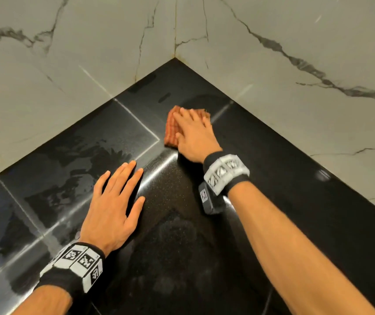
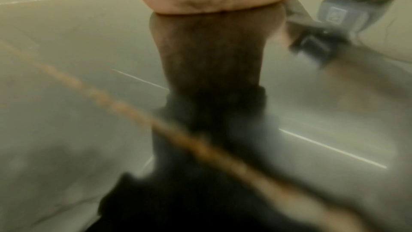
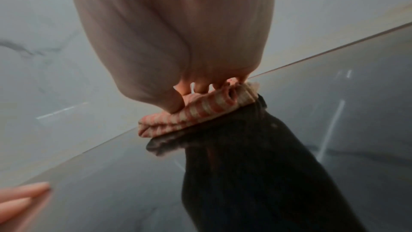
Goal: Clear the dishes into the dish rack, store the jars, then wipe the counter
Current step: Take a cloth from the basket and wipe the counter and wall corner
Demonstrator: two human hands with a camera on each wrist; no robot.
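Where the two marble walls meet, the black counter runs into its far corner, and that corner is what any further wiping turns on: the polished slab spreads from the near edge outward in a wedge, with wet streaks and smears showing on its left part and pale seam lines crossing it. No dishes or jars show anywhere on it, so I judge the wiping to be the step in hand. On that slab, toward the far corner and just right of where two seams cross, lies the striped orange cloth, folded into a thick pad whose long side runs roughly from near to far. The right hand lies flat on top of it, fingers straight and a little spread, pressing it down, not clutching it; the right wrist view shows the fingertips bearing on the folded edge. This hand is plainly the nearer one to the cloth. The left hand rests palm down on bare counter nearer the front edge, to the left and well apart from the cloth, fingers straight, holding nothing. Nothing stands between the cloth and the corner; only the walls themselves would stop a stroke, while the smeared left part lies beyond the left hand.
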